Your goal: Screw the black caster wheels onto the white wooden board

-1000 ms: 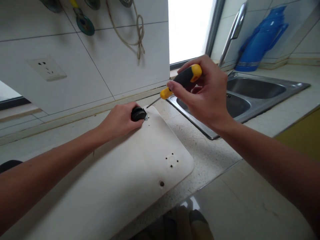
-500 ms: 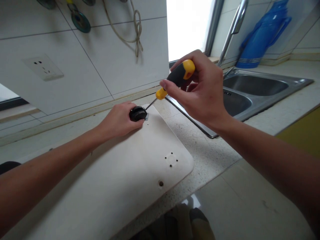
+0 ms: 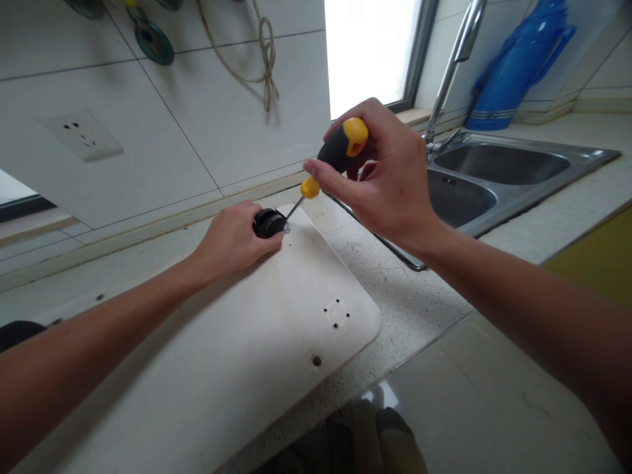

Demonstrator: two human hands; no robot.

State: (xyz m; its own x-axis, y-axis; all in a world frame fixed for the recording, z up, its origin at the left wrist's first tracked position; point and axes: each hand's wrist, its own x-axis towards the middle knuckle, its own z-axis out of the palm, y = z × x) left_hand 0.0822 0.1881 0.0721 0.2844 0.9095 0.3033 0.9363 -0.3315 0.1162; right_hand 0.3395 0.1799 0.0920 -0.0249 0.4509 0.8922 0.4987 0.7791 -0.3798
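My left hand (image 3: 237, 236) is closed around a black caster wheel (image 3: 269, 223), which stands on a metal plate (image 3: 287, 228) near the far corner of a white board (image 3: 237, 342). In my right hand (image 3: 388, 174) is a screwdriver (image 3: 337, 151) with a yellow and dark grey handle, tilted down to the left. Its tip meets the caster's plate on the right side; the wheel partly hides the screw spot. Toward the board's near right corner are several small holes around a faint square mark, and one larger hole (image 3: 316, 361).
The board lies on a speckled countertop (image 3: 415, 309). To the right are a steel double sink (image 3: 498, 217) with a faucet (image 3: 457, 62) and a blue thermos (image 3: 518, 72). A wall socket (image 3: 81, 135) and a hanging cord (image 3: 266, 59) are behind.
My right hand and the screwdriver have shifted slightly left in the view, with the handle turned a little. My left hand still holds the caster.
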